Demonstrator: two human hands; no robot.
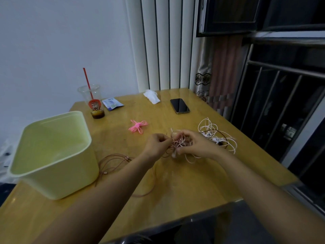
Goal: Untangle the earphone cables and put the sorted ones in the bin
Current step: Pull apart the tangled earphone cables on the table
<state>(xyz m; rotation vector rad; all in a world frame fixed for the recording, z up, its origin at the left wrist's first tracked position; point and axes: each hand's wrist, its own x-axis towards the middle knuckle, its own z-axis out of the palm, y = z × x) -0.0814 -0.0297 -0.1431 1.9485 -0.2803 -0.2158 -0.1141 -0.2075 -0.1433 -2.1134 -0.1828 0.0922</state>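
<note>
Mid-sort at a wooden table: left hand pinching a strand at the edge of a tangle of earphone cables, right hand curled round the bulk of it, both just above the tabletop. Immediately right of the hands, and seemingly joined to the same knot, a looser heap of white cable with earbuds showing in it. Under the left forearm and trailing toward the pale green bin at the table's left edge, a brown cable in slack loops. Further back, a pink cable tied into a neat bundle, also on the table. None of the cables yet in the bin.

By the look of it, light, limp, thin stuff, quick to cinch tighter under a hard pull and probably weakest where wire meets bud or plug. Best taken by a free end, at plug or bud, and fed back through the loops. No tugging mid-strand.

Along the far side: a plastic cup with a red straw, a small packet, a crumpled tissue and a phone lying flat.
</note>
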